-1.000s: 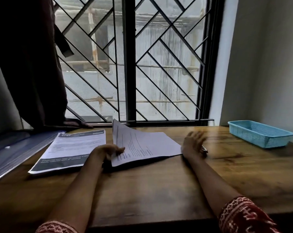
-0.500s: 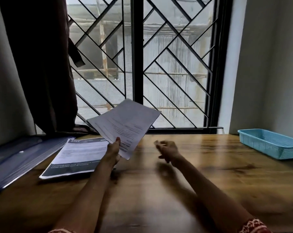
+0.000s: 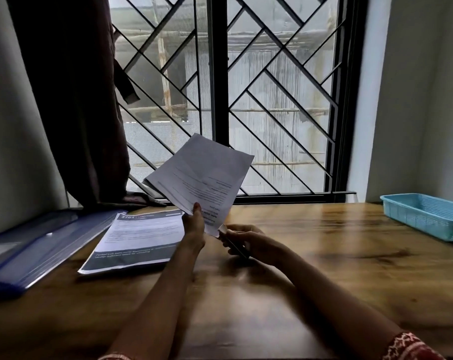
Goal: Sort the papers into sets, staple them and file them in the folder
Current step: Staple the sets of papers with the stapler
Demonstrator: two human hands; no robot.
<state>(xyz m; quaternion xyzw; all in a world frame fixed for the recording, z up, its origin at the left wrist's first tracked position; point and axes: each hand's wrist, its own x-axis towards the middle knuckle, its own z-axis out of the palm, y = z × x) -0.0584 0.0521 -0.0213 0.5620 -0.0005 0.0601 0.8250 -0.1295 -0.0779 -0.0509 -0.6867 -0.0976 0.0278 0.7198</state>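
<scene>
While the wooden worktop (image 3: pixel 311 255) carries a blue folder (image 3: pixel 33 253) left of a printed document (image 3: pixel 139 240), the left hand (image 3: pixel 194 224) pinches a raised paper set (image 3: pixel 202 175); the right hand (image 3: pixel 248 241) grips a stapler (image 3: pixel 233 244) at its corner.

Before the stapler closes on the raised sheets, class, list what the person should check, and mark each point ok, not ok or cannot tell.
1. Left hand grips the raised set of white printed sheets: ok.
2. Right hand holds the slim dark stapler at the set's lower corner: ok.
3. Sheet edges squared: not ok, they fan out at the upper left.
4. Corner seated inside the stapler: cannot tell.
5. Blue plastic folder lies ready on the wooden table: ok.
</scene>
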